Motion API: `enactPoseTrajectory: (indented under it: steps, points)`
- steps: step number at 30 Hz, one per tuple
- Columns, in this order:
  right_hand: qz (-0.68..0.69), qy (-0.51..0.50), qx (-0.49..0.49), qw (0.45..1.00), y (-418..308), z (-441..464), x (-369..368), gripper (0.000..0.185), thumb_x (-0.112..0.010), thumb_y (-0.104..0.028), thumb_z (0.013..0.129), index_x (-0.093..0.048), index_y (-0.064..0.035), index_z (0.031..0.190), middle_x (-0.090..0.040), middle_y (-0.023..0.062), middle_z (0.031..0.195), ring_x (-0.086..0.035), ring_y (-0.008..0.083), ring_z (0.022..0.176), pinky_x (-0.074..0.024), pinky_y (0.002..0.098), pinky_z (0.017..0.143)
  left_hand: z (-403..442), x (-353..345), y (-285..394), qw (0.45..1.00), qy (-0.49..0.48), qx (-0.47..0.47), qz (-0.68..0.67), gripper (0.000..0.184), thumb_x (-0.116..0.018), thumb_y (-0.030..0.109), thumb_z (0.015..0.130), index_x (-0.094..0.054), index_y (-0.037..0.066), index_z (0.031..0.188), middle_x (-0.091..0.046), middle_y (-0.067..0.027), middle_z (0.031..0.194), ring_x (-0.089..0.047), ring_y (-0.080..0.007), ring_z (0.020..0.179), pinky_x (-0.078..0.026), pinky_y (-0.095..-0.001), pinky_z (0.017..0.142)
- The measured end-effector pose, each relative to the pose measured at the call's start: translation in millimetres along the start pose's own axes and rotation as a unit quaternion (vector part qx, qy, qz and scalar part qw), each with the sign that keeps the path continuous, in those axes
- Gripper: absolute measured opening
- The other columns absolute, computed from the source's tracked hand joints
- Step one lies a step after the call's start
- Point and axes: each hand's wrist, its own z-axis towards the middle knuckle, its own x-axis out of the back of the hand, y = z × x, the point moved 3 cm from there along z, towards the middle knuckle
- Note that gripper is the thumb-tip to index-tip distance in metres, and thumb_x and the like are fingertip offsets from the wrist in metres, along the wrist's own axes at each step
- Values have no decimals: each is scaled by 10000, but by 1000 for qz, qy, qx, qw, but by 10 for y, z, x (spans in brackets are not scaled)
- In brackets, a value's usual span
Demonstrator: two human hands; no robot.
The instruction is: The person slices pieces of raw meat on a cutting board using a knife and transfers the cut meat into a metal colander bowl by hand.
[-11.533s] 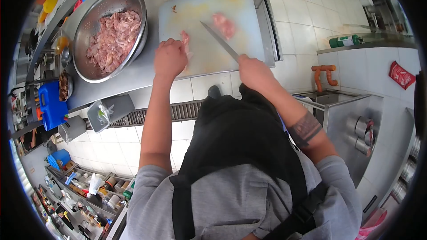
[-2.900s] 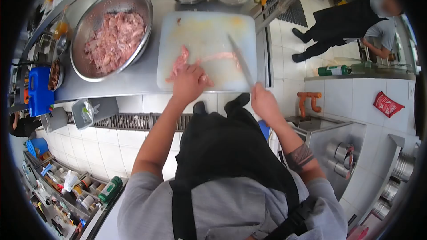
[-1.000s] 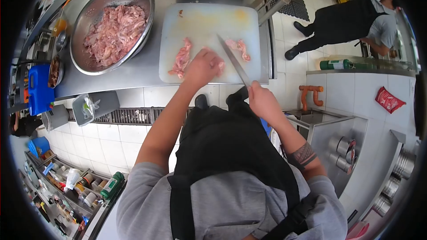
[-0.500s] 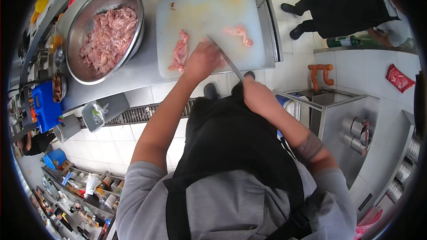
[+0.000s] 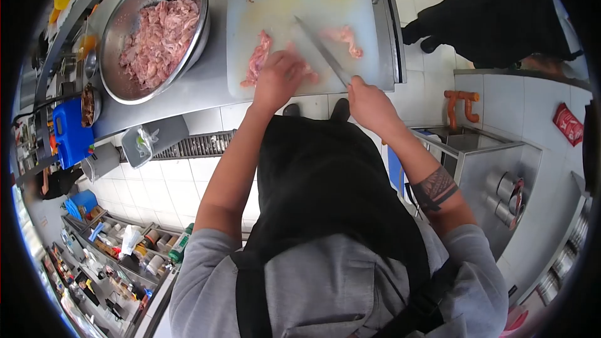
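Observation:
My right hand (image 5: 372, 106) is wrapped around the handle of a long knife (image 5: 323, 51), whose blade points up and left over the white cutting board (image 5: 300, 0). My left hand (image 5: 279, 79) has its fingers curled onto a piece of raw chicken (image 5: 308, 70) in the middle of the board; part of that piece is hidden under the fingers. To the left of this hand lies a longer strip of raw chicken (image 5: 257, 59). Beyond the blade, on the right, a smaller strip of chicken (image 5: 348, 40) rests on the board.
A perforated steel colander (image 5: 203, 31) heaped with raw chicken (image 5: 161, 37) stands on the steel counter (image 5: 216, 75) at left. Below are a blue jug (image 5: 72, 134) and a grey bin (image 5: 166, 134). Another person in a black apron (image 5: 494, 22) is at upper right.
The knife has moved away from my left hand, to the right, leaving a gap between blade and fingers. More of the middle chicken piece shows. The whole view has shifted slightly.

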Motion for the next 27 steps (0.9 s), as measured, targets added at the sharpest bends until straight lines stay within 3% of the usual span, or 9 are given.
enactPoseTrajectory:
  steps: [4,8,14,21,27]
  points:
    - [-25,-10,-10,1000,-227,-378,37,246,-470,-219,1092,-550,14,1085,-714,325,858,-707,537,851,-547,641,797,70,19,-100,997,1,-73,23,182,-787,93,870,-767,63,1048,-726,-100,1063,-714,-295,992,-582,-404,887]
    - [-41,-25,-47,998,-385,-688,21,246,-467,-221,1095,-543,13,1084,-717,308,835,-706,535,832,-547,643,789,161,61,-81,995,-28,-97,24,116,-790,105,859,-767,75,968,-706,-99,986,-683,-337,932,-570,-452,840]
    - [-12,-46,-78,996,-417,-765,-173,259,-463,-221,1101,-538,27,1101,-724,323,937,-702,539,912,-539,644,823,226,67,-176,988,-94,-117,19,197,-787,111,844,-745,58,1029,-734,-94,1066,-686,-327,1038,-560,-447,903]
    - [31,4,-51,998,-534,51,-560,220,-496,-76,990,-550,68,1147,-713,369,1016,-709,531,991,-533,642,881,278,74,-242,985,-119,-121,18,172,-775,107,856,-740,53,1015,-729,-108,1040,-683,-333,1048,-543,-447,929]
    - [-16,65,13,998,-666,643,-278,247,-485,-136,1025,-597,29,1170,-740,320,1020,-734,499,968,-571,599,869,322,206,-260,977,-179,-115,6,165,-753,90,881,-741,63,1043,-727,-104,1047,-694,-312,1028,-535,-425,934]
